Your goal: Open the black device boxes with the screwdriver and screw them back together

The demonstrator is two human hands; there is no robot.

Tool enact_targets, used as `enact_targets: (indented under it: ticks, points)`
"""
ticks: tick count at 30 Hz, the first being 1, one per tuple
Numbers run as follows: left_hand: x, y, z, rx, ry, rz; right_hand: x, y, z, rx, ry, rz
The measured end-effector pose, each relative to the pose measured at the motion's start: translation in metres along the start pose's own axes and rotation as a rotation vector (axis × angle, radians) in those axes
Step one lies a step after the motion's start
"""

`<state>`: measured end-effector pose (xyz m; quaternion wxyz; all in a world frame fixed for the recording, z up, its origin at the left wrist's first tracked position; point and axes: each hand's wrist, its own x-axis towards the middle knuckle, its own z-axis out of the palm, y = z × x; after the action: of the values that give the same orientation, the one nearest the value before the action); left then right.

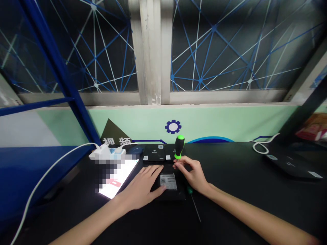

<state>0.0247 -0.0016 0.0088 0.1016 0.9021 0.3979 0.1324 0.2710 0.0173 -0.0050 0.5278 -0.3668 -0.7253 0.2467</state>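
My left hand (143,187) lies flat, fingers spread, on the left part of a small black box (170,185) with a white label on the black table. My right hand (192,173) pinches the lower shaft of a screwdriver (179,146) with a black and green handle, which stands upright at the box's far edge. A second black box (157,153) lies just behind, and a thin screwdriver (193,203) lies on the table under my right wrist.
A lit phone (119,178) lies left of the box. Behind it sits a white power strip (107,153) with a white cable running left. A black device (291,163) and a coiled white cable (260,146) are at the right.
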Motion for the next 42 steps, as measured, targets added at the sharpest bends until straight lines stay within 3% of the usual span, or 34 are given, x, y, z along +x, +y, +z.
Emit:
enact_targets:
  ticks: [42]
  points:
    - [-0.0007,-0.0017,0.0014,0.020,0.010,0.012,-0.0004,0.0005,0.0000,0.048,-0.065,0.006]
